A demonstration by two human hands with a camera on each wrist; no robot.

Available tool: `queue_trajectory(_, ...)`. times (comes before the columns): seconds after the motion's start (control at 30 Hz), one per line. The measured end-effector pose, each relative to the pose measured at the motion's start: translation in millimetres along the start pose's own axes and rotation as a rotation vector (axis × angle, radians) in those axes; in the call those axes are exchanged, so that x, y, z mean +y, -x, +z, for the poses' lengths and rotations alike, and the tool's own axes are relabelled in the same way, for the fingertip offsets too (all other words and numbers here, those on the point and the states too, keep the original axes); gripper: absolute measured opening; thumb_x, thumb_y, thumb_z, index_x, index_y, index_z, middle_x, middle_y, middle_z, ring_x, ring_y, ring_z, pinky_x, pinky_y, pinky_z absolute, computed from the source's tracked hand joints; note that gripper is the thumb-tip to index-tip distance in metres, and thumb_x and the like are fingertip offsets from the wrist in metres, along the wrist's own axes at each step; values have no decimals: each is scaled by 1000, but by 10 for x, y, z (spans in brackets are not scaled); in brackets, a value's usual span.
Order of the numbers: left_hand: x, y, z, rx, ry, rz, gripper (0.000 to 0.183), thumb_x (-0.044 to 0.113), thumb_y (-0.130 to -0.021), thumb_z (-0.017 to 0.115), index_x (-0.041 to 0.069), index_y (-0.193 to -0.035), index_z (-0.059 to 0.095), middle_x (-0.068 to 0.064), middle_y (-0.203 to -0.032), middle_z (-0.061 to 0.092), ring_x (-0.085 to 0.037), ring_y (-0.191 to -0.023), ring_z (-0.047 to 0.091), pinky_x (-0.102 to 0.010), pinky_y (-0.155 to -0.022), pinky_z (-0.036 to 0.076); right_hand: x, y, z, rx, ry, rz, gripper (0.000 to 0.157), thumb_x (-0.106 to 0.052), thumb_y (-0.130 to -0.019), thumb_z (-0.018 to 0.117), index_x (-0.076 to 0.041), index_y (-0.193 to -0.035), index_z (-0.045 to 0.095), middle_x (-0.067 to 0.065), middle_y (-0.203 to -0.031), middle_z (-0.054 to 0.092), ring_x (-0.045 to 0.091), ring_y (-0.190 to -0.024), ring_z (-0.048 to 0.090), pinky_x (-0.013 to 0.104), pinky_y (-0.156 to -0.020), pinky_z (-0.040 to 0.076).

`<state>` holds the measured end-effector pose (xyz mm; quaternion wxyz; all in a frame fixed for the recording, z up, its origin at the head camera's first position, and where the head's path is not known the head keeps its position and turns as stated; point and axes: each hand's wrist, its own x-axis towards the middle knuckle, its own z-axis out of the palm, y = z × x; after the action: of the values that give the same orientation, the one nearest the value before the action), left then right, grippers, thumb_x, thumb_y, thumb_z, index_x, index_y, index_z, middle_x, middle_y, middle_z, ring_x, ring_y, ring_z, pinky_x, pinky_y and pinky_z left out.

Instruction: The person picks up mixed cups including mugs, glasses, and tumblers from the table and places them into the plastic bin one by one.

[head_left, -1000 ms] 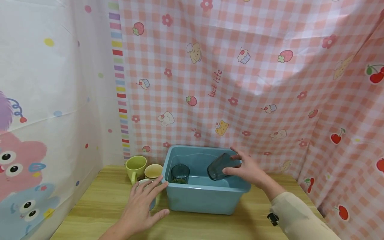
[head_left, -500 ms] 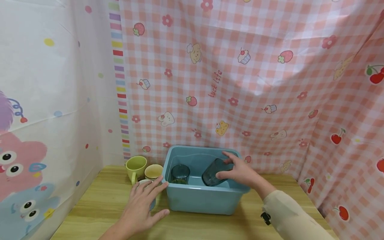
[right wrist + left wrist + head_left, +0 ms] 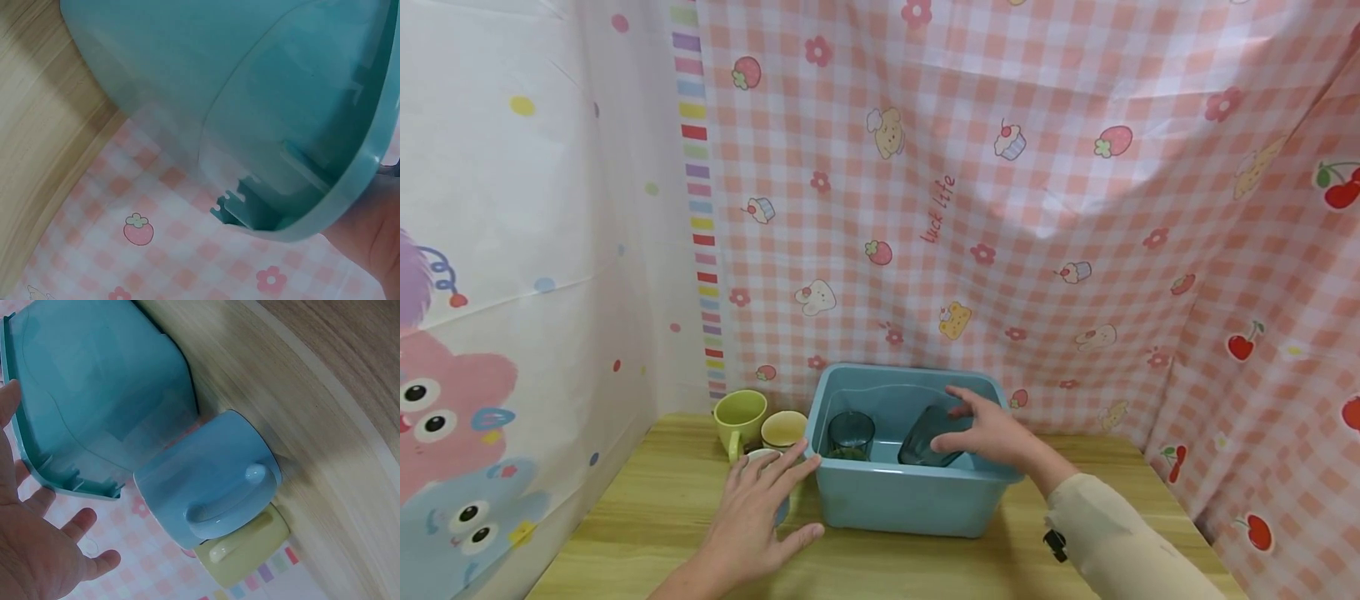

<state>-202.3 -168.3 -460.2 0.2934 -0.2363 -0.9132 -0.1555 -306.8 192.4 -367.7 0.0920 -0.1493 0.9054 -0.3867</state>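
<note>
My right hand [image 3: 996, 433] grips a dark tinted drinking glass [image 3: 919, 442], tilted, down inside the right part of the light blue plastic bin [image 3: 910, 500]. A second dark glass [image 3: 852, 427] stands in the bin's left end, with something greenish low in front of it. My left hand [image 3: 752, 508] has its fingers spread, fingertips at the bin's left rim. Below that hand, in the left wrist view, is a light blue mug [image 3: 206, 481], mostly hidden in the head view. In the right wrist view the bin's wall hides the glass and most of the right hand.
A yellow-green mug [image 3: 740, 412] and a pale yellow cup [image 3: 785, 427] stand left of the bin on the wood-look table [image 3: 632, 508]. A pink checked cloth [image 3: 955, 208] hangs right behind the bin. White printed cloth [image 3: 550, 250] closes off the left side.
My right hand has moved left and lower with the dark glass, which now lies deeper in the bin and more tilted. The left hand has stayed in place.
</note>
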Motion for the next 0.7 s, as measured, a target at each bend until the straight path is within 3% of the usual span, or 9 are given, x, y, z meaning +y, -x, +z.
queue_trajectory(0.33,0,1,9,1,-3,3,79,67,-81,68,36,-149,43,5,-158,40,-32,-128,49,-71,-106,28,12,-67,118,-14,16,7,99,-48,-75,82,-22,-156,30,11,-138,59,30,-127,56,51,-99,50)
queue_trajectory(0.7,3,-1,-4,4,8,6,79,64,-80,70,34,-148,44,3,-158,41,-32,-128,49,-72,-105,27,59,-130,196,-63,48,12,94,-47,-76,82,-26,-154,34,10,-135,62,27,-125,58,52,-102,49)
